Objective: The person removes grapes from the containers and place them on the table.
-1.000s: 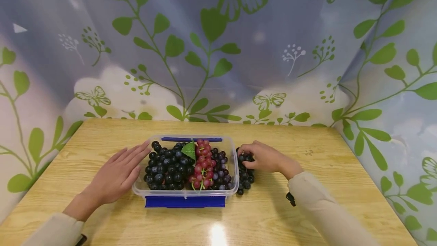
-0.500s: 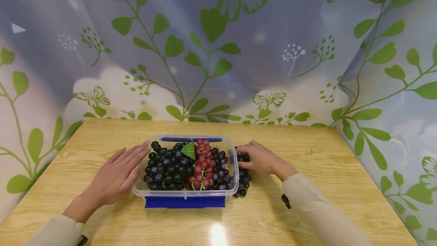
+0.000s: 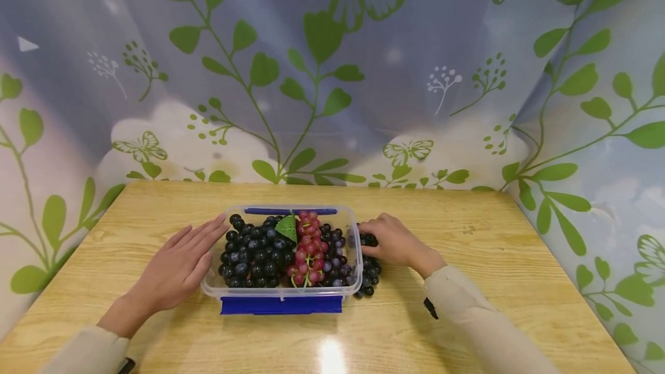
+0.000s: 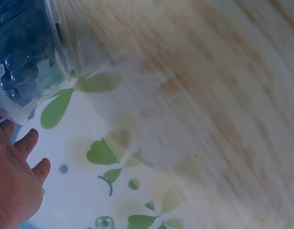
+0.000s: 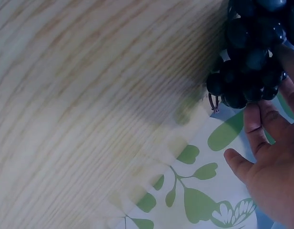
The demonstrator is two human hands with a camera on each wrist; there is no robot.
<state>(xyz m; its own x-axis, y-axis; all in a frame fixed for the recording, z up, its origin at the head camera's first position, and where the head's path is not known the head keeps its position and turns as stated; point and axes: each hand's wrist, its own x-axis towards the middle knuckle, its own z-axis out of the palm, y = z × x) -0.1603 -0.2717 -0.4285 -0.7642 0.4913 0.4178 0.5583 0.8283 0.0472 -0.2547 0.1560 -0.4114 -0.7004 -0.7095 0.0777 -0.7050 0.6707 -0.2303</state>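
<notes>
A clear plastic food container [image 3: 283, 291] with blue latches stands on the table. Inside lie a large bunch of black grapes [image 3: 254, 255], a bunch of red grapes [image 3: 310, 247] with a green leaf [image 3: 286, 228], and a smaller bunch of dark purple grapes [image 3: 337, 258]. My left hand [image 3: 174, 270] lies with straight fingers, its fingertips at the container's left wall. Outside the right wall, my right hand [image 3: 397, 242] holds the top of another black grape bunch [image 3: 370, 277]. In the right wrist view, thumb and fingers curl around this black bunch [image 5: 254, 62].
The light wooden table [image 3: 467, 270] extends around the container. A patterned cloth [image 3: 332, 103] with leaves and butterflies hangs behind the table's far edge and along both sides.
The right hand has shifted slightly left with the black grape bunch, bringing it closer against the container's right wall. The left hand and the container stay put.
</notes>
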